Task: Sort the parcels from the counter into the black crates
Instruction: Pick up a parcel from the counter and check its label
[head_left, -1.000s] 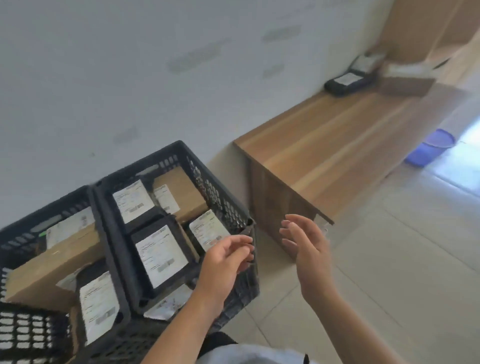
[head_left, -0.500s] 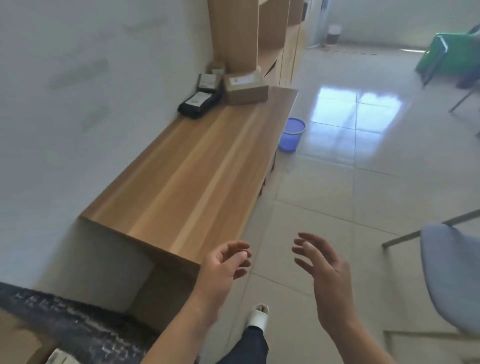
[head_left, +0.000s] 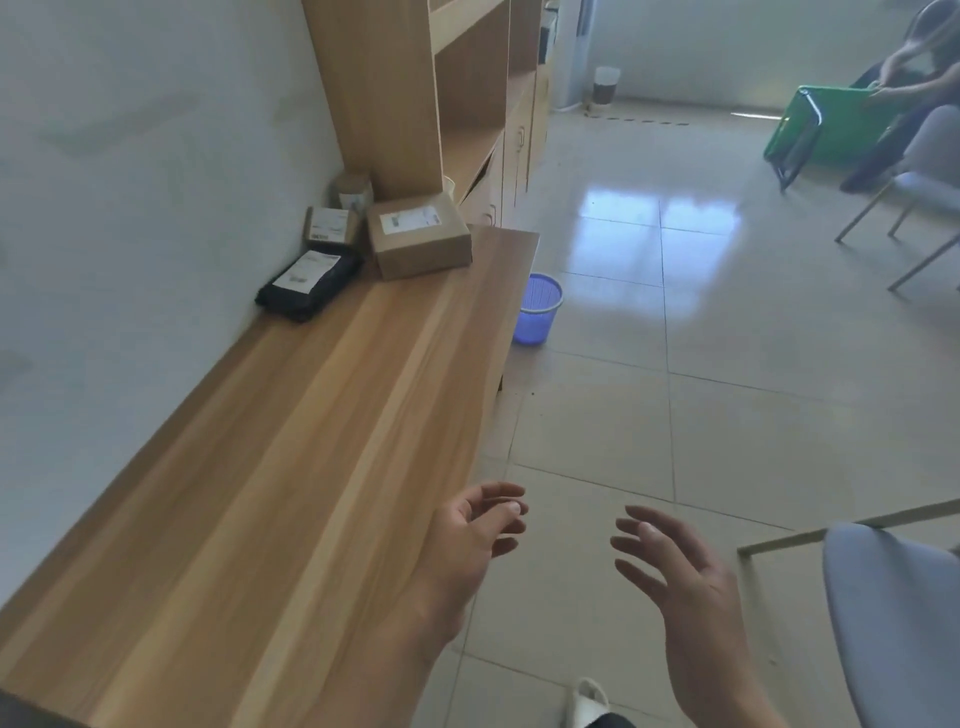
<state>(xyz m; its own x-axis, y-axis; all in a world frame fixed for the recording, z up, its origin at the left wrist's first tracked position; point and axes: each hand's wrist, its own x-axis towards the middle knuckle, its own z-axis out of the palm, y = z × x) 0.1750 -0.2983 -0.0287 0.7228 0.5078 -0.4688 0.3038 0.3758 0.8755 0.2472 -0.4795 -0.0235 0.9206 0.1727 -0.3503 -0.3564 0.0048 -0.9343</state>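
A long wooden counter (head_left: 291, 467) runs along the wall. At its far end lie a black bag parcel (head_left: 307, 283) with a white label, a brown cardboard box (head_left: 418, 240), a small brown box (head_left: 330, 225) behind them and another small parcel (head_left: 353, 191) in the corner. My left hand (head_left: 470, 540) hangs at the counter's near right edge, fingers loosely curled, holding nothing. My right hand (head_left: 675, 577) is over the floor, fingers spread, empty. The black crates are out of view.
A blue plastic basket (head_left: 537, 310) stands on the floor beside the counter's far end. Wooden shelving (head_left: 415, 98) rises behind the parcels. A grey chair (head_left: 893, 618) is close on my right. Farther back another person sits by a green board (head_left: 826, 124).
The view has swung away from the black crates and along the counter towards the parcels. Both hands stay empty and raised in front of me.
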